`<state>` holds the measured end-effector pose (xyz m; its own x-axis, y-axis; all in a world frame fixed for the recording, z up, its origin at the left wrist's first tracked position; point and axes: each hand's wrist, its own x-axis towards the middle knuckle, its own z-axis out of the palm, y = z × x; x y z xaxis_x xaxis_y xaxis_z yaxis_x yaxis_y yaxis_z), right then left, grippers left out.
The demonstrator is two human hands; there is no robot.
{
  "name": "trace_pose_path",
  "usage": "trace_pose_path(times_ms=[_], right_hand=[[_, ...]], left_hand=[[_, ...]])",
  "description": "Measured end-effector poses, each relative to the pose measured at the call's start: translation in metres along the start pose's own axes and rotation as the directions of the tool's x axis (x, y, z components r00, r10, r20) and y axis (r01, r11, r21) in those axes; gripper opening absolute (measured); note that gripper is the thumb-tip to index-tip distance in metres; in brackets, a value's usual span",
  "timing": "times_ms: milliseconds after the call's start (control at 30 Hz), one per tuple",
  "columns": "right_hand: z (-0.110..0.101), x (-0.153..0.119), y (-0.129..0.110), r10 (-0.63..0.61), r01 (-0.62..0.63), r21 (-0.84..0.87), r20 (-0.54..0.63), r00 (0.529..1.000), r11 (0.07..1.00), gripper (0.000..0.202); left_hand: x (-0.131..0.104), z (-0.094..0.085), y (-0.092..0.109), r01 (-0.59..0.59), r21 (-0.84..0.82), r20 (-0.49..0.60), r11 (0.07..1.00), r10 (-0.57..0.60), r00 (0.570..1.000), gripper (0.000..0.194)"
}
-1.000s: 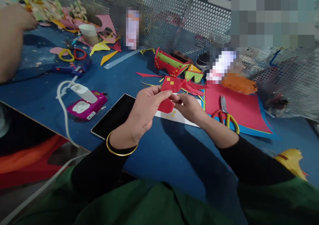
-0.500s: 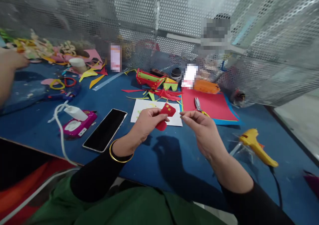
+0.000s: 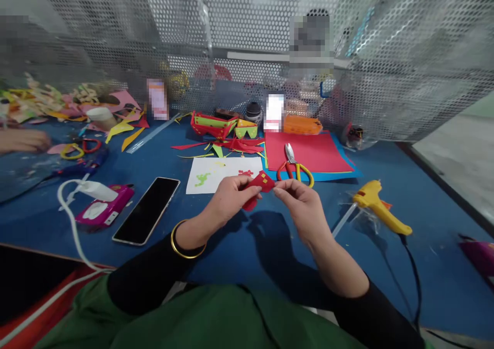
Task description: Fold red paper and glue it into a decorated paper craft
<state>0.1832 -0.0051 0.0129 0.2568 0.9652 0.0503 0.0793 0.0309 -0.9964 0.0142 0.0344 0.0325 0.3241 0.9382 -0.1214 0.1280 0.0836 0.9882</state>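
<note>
At clock centre, above the blue table [image 3: 224,259]: red paper piece [image 3: 267,186] with yellow squares [image 3: 264,176], pinched by left hand [image 3: 227,199] | right hand [image 3: 299,205]: fingertips pressed together at its 3 o'clock corner; what they grasp, I cannot tell | step: seemingly delicate edge work | next move calls for steady left grip, light right touch

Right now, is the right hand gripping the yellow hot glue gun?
No, the yellow hot glue gun is apart, further right, while the right hand is at the edge of a red paper piece.
</note>
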Motion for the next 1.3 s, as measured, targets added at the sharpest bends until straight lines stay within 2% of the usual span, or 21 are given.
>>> trace_pose_path(times_ms=[133,300,467,567,633,700,800,967,1200,1300], right_hand=[[0.003,0.0,0.003,0.065,-0.065,0.023,0.004,0.998,0.998,0.024],[0.004,-0.001,0.005,0.127,-0.128,0.07,0.015,0.992,0.989,0.025],[0.003,0.0,0.008,0.096,-0.094,0.053,-0.026,0.995,0.994,0.022],[0.004,-0.001,0.008,0.07,-0.069,0.023,-0.042,0.997,0.997,0.02],[0.004,-0.002,0.008,0.06,-0.06,0.012,-0.04,0.997,0.998,0.018],[0.004,-0.003,0.008,0.048,-0.047,0.021,-0.053,0.997,0.999,0.017],[0.004,-0.004,0.009,0.021,-0.017,0.05,-0.097,0.995,0.999,0.016],[0.003,-0.004,0.01,0.009,-0.001,0.06,-0.128,0.992,0.998,0.016],[0.003,-0.003,0.015,0.002,0.002,0.031,-0.144,0.99,1.0,0.016],[0.003,-0.003,0.018,-0.011,0.016,0.033,-0.138,0.99,0.999,0.017]], left_hand=[[0.0,-0.003,-0.006,0.034,-0.021,0.044,0.999,-0.033,0.998,0.023],[-0.001,-0.007,-0.009,0.046,-0.002,0.05,0.999,-0.045,0.998,0.025],[-0.001,-0.006,-0.01,0.049,0.019,0.048,0.999,-0.05,0.998,0.03],[0.0,-0.006,-0.011,0.046,-0.028,0.036,0.999,-0.045,0.998,0.025],[0.0,-0.006,-0.012,0.031,-0.045,0.002,0.999,-0.031,1.0,0.031],[0.001,-0.006,-0.014,-0.003,-0.011,-0.036,1.0,0.003,0.999,0.034],[0.001,-0.006,-0.017,-0.055,0.068,-0.062,0.996,0.06,0.996,0.022],[0.0,-0.005,-0.018,-0.092,0.164,-0.067,0.982,0.104,0.992,0.02],[-0.001,-0.004,-0.017,-0.137,0.2,-0.015,0.97,0.143,0.99,0.022],[-0.001,-0.003,-0.017,-0.142,0.234,-0.029,0.962,0.153,0.988,0.018]])
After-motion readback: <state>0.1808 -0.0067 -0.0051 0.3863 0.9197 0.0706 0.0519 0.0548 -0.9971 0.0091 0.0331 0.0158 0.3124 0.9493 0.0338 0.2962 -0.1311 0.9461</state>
